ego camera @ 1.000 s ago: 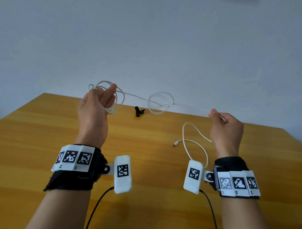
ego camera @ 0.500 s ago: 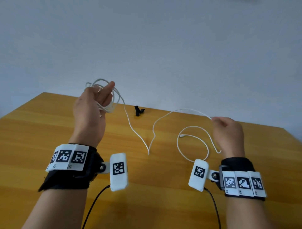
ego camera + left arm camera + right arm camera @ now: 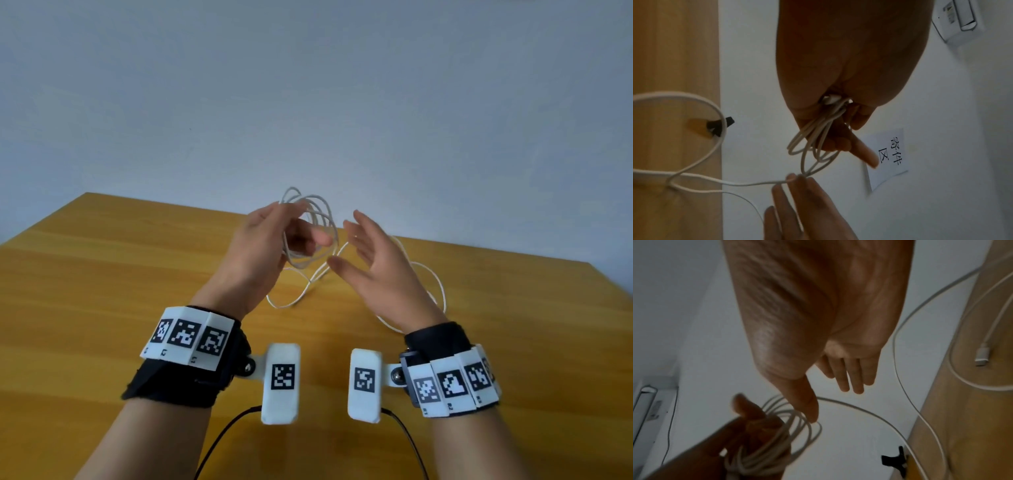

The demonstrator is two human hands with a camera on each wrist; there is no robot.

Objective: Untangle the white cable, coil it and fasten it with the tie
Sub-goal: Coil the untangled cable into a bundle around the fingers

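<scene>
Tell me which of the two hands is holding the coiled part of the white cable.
The left hand: its fingers curl round the cable loops. The right hand is spread flat beside them, gripping nothing.

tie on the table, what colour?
Black. The tie lies at the table's far edge, clearest in the right wrist view.

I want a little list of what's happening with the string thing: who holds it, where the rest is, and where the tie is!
Left hand: grips a bundle of loops of the white cable
Right hand: fingers straight, beside the loops, gripping nothing
Loose cable: trails down onto the wooden table
Cable plug: lies on the table
Black tie: at the table's far edge, not on the cable yet
</scene>
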